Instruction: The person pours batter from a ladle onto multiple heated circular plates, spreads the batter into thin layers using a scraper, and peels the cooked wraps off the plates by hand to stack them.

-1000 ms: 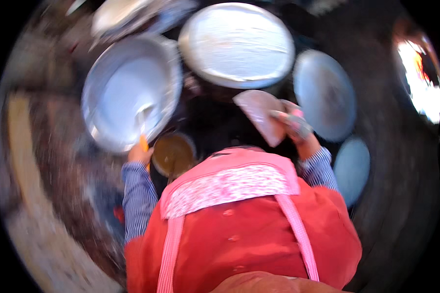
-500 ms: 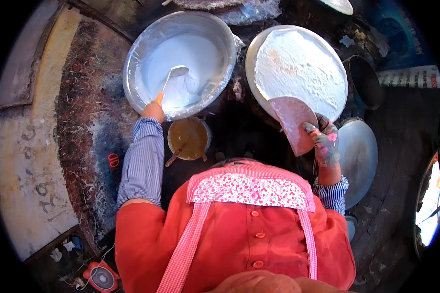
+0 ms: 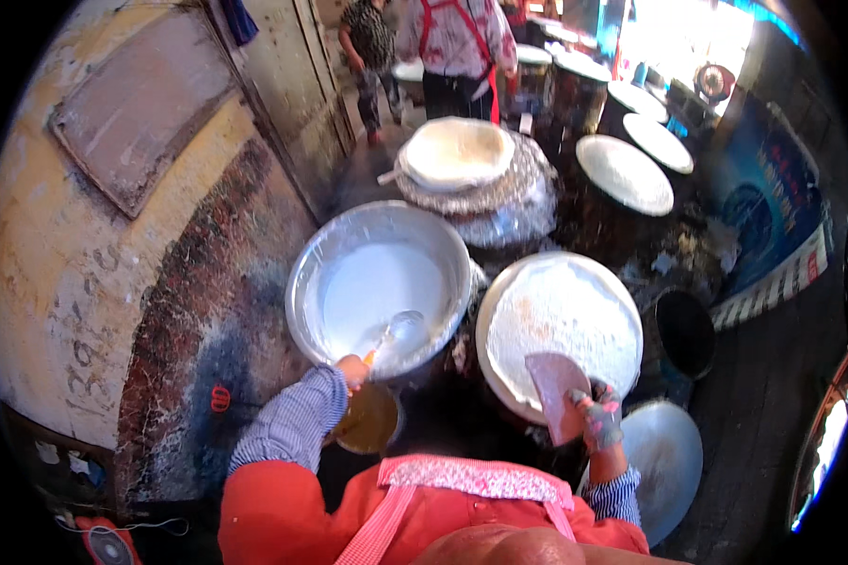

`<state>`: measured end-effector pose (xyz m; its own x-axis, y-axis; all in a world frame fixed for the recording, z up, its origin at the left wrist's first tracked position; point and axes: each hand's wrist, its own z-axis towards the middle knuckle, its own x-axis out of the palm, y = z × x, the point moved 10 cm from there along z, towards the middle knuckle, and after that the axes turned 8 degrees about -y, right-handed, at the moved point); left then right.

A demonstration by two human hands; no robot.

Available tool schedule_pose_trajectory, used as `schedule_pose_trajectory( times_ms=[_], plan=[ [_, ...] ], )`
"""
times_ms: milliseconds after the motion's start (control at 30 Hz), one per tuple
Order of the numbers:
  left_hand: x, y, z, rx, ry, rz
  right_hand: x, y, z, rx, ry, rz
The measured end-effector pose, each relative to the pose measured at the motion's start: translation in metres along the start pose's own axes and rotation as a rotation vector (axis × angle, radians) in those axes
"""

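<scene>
My left hand (image 3: 352,370) is closed round the orange handle of a metal ladle (image 3: 405,326). The ladle's bowl is at the white liquid (image 3: 372,282) inside a wide metal basin (image 3: 450,245), towards its near right side. In a patterned glove, my right hand (image 3: 597,414) grips a half-round, pinkish scraper (image 3: 558,394). The scraper's straight edge faces left, and its upper part overlaps the near edge of a round pan (image 3: 486,330). A white, uneven layer of batter (image 3: 579,311) with a faint brownish patch covers that pan.
Below the basin stands a small pot of brownish liquid (image 3: 369,419). A metal lid (image 3: 664,471) leans by my right forearm. Beyond the basin, a pale stack of thin sheets (image 3: 457,151) sits on a round mat. More round pans (image 3: 624,174) line the back right; two people (image 3: 457,56) stand far off.
My view has tilted up, bringing the far pans and people into sight. The ladle has shifted right and nearer within the basin. The scraper stays at the pan's near edge.
</scene>
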<state>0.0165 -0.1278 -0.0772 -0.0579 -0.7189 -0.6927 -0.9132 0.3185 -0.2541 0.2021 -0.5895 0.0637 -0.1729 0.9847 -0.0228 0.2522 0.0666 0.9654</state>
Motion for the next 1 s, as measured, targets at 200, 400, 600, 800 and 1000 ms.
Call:
schedule_pose_trajectory(
  times_ms=[200, 400, 600, 800, 1000],
  plan=[
    [-0.022, -0.047, 0.020, 0.507, -0.185, 0.553, 0.014, 0.032, -0.005, -0.079, -0.048, 0.016],
    [-0.078, 0.024, 0.006, 0.568, -0.218, 0.626, 0.017, 0.039, -0.005, -0.186, -0.102, 0.066],
    [-0.041, 0.028, 0.019, 0.144, 0.217, 0.148, 0.046, 0.041, 0.006, -0.060, -0.117, 0.001],
    [-0.050, -0.015, 0.050, 0.548, -0.134, 0.399, 0.097, 0.050, 0.017, -0.107, 0.023, -0.050],
    [-0.105, -0.001, 0.004, 0.603, -0.062, 0.356, 0.083, 0.052, -0.002, -0.094, -0.109, -0.143]
  ],
)
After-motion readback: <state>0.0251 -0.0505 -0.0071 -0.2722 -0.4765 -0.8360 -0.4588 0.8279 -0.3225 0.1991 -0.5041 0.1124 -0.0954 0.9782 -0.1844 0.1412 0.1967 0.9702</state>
